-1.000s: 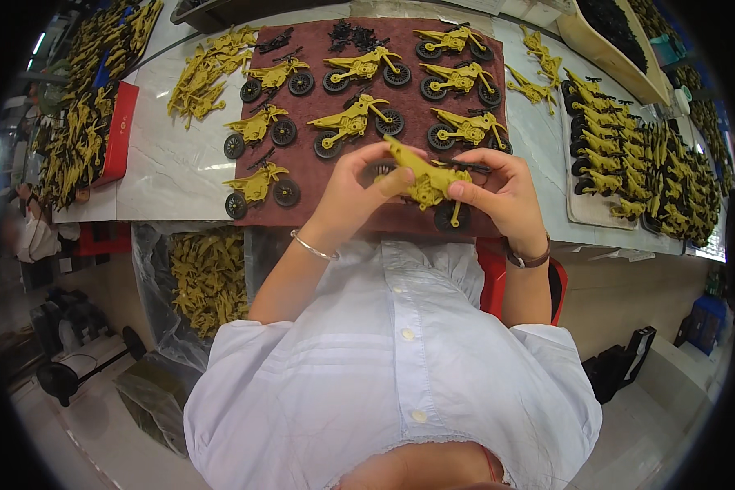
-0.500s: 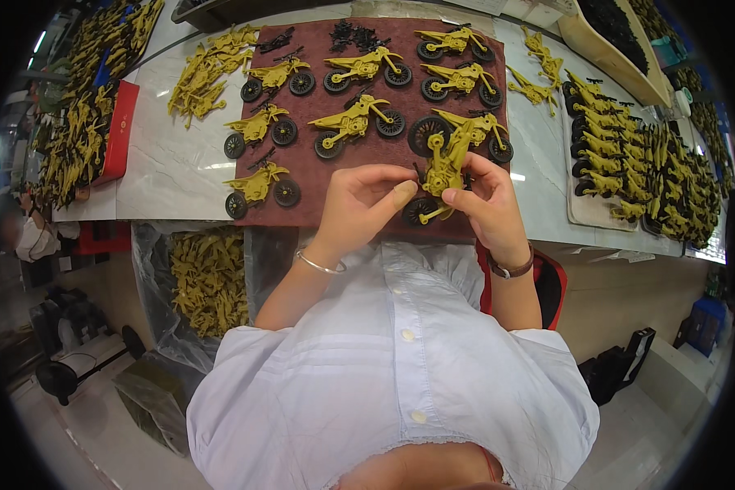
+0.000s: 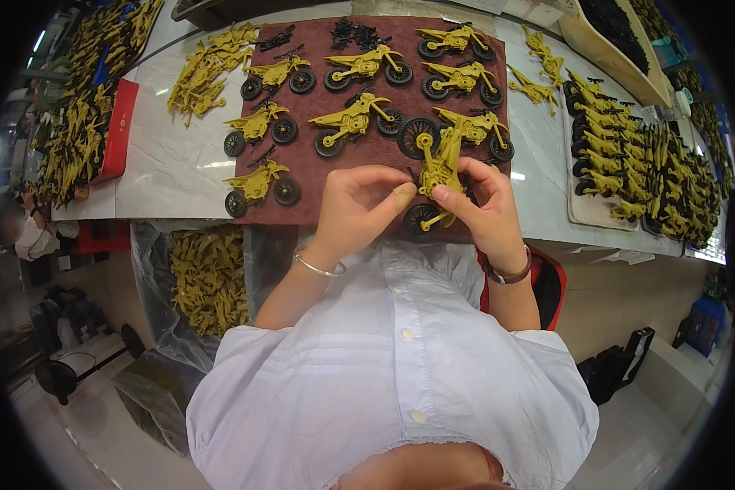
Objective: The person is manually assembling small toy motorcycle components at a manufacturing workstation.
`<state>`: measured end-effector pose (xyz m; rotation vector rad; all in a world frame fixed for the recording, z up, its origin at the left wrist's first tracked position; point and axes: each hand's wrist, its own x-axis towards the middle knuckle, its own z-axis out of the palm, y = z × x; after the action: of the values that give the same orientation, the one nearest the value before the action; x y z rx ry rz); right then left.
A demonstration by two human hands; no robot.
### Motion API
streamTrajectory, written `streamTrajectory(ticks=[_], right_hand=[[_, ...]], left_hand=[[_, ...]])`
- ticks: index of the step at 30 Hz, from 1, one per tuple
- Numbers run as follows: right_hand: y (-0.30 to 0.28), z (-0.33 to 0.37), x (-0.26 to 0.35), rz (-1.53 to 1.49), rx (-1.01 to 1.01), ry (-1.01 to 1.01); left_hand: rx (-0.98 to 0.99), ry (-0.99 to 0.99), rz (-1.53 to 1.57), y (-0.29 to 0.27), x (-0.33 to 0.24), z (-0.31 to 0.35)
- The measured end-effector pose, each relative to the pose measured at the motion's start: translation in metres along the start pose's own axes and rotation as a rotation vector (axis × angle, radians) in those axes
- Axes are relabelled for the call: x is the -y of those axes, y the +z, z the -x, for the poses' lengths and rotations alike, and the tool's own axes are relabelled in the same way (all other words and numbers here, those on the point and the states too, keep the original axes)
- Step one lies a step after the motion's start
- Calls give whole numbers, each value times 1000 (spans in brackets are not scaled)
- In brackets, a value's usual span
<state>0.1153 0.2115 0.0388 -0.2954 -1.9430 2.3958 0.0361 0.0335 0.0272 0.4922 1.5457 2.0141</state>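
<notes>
My right hand [image 3: 492,206] grips a yellow toy motorcycle [image 3: 441,170] with black wheels, holding it tilted upright over the cloth's near edge. Thumb and fingers close round its body from the right. Just left of it, my left hand [image 3: 358,206] pinches a small black part [image 3: 412,174] close against the toy's side; the fingertips hide most of that piece. Behind the held toy lies another yellow motorcycle [image 3: 475,126], partly covered by it. Several more, such as one middle motorcycle [image 3: 353,119], lie in rows on the maroon cloth [image 3: 318,181].
Loose black parts [image 3: 356,35] lie at the cloth's far edge. Yellow bodies [image 3: 208,73] are heaped to the left, and more fill a plastic-lined container [image 3: 209,282] below. On the right, a white tray [image 3: 580,206] holds packed motorcycles. A co-worker's sleeve [image 3: 37,240] shows far left.
The held motorcycle has shifted slightly left and turned, so its upper wheel now shows more to the left. My right hand moved with it; the left hand has barely moved.
</notes>
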Motion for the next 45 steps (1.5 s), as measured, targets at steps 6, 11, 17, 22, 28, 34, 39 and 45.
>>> streamTrajectory(ticks=[6, 11, 17, 22, 28, 34, 39, 45], right_hand=[[2, 0, -1, 44, 12, -51], [7, 0, 1, 21, -14, -58], [13, 2, -4, 65, -53, -119], [15, 1, -6, 149, -93, -154], [2, 0, -10, 72, 20, -283], [1, 3, -11, 19, 1, -321], [1, 5, -10, 35, -27, -293], [3, 1, -11, 142, 5, -400]], left_hand=[[-39, 34, -137, 2, -2, -1], [-65, 47, -210, 3, -3, 0], [-46, 143, -6, -2, 3, 2], [-18, 68, 149, 0, -3, 2], [41, 365, -293, 5, -21, -5], [21, 380, -427, 3, -20, -3], [-5, 320, -336, 18, -30, -5], [87, 569, -496, 13, -28, -7]])
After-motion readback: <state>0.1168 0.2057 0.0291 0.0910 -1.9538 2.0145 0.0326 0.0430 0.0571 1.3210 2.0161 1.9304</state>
